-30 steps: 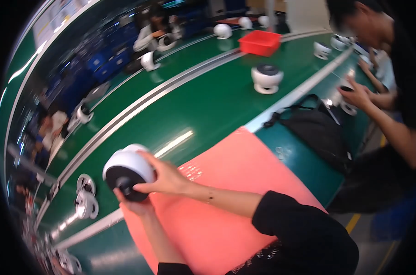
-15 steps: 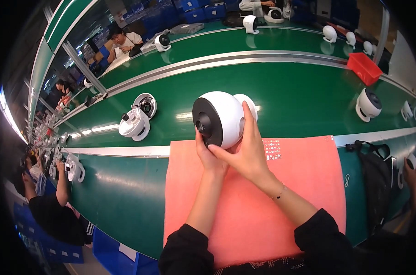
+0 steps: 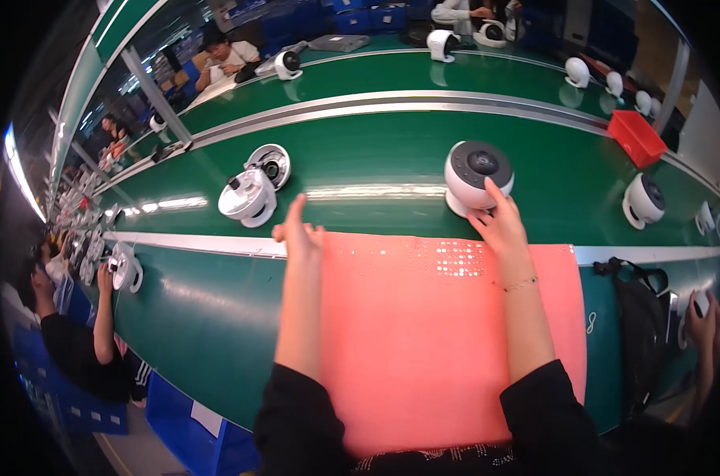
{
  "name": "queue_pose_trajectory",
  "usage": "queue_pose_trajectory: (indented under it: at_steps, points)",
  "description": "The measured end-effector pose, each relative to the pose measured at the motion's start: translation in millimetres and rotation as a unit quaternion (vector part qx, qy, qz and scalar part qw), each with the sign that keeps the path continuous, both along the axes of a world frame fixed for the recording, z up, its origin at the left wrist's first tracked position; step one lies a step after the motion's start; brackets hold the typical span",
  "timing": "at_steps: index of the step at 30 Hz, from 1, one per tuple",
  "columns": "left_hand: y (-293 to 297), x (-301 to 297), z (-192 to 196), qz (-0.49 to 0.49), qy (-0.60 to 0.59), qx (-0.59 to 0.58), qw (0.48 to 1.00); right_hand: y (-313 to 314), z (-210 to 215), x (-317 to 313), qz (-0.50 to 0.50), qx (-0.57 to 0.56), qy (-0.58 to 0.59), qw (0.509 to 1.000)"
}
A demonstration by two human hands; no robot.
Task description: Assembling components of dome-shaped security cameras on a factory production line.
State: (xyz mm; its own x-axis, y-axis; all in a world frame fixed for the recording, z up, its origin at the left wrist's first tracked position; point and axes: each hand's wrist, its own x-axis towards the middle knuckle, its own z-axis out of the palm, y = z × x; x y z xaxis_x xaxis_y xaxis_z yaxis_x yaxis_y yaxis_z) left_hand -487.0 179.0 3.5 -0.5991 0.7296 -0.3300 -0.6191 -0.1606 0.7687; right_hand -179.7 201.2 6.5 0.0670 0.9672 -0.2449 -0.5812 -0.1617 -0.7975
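Right hand (image 3: 499,226): fingers spread, touching white dome unit (image 3: 477,176) on belt (image 3: 376,159). Left hand (image 3: 296,234): spread, empty, over pink mat (image 3: 423,333). Advice: steady base, keep off lens.

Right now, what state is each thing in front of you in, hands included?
Right hand: open, fingertips touching the round white device.
Left hand: open, empty, reaching toward the belt.
Round white device: standing on the green belt, dark face tilted upward.
Opened white unit: on the belt, its round cover lying apart behind it.
Pink mat: flat, bare.
Red bin: on the belt.
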Motion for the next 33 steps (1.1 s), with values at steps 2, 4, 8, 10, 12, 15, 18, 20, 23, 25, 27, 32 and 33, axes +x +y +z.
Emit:
queue_pose_trajectory:
  at_steps: [2, 4, 8, 10, 12, 15, 18, 20, 23, 25, 27, 32, 33]
  points:
    - [16, -39, 2, 0.096, 0.018, -0.094, 0.991, -5, 5, 10, 0.002, 0.000, -0.036, 0.999]
    - [30, -100, -17, 0.127, 0.015, -0.053, 0.990, -5, 9, 9, -0.040, 0.061, -0.147, 0.986]
    - [39, -156, -50, 0.033, 0.013, 0.071, 0.997, -16, 46, 5, -0.183, -0.010, -0.432, 0.883]
    - [39, -148, -48, 0.037, 0.027, 0.129, 0.991, -23, 53, 12, -0.198, 0.029, -0.422, 0.884]
    - [30, -132, -42, 0.047, 0.046, 0.102, 0.993, -33, 65, 15, -0.206, 0.083, -0.380, 0.898]
    - [5, -112, -10, 0.017, 0.099, 0.074, 0.992, -40, 71, 13, -0.174, 0.185, -0.465, 0.848]
    - [-18, -90, 34, -0.054, 0.155, 0.068, 0.984, -60, 82, -2, -0.106, 0.345, -0.534, 0.764]
    - [-38, -96, 51, -0.109, 0.177, 0.041, 0.977, -77, 88, -22, 0.053, 0.407, -0.550, 0.728]
    - [-67, -74, 84, -0.182, 0.180, 0.006, 0.967, -105, 91, -40, 0.136, 0.411, -0.586, 0.685]
    - [-82, -50, 103, -0.229, 0.195, -0.018, 0.953, -112, 84, -37, 0.090, 0.454, -0.685, 0.562]
    - [-94, -40, 108, -0.270, 0.200, -0.002, 0.942, -119, 77, -32, 0.043, 0.493, -0.697, 0.518]
    - [-112, -16, 118, -0.318, 0.219, -0.001, 0.922, -135, 68, -6, -0.037, 0.561, -0.669, 0.486]
    - [-112, -12, 118, -0.302, 0.226, -0.008, 0.926, -139, 69, 0, -0.052, 0.567, -0.663, 0.485]
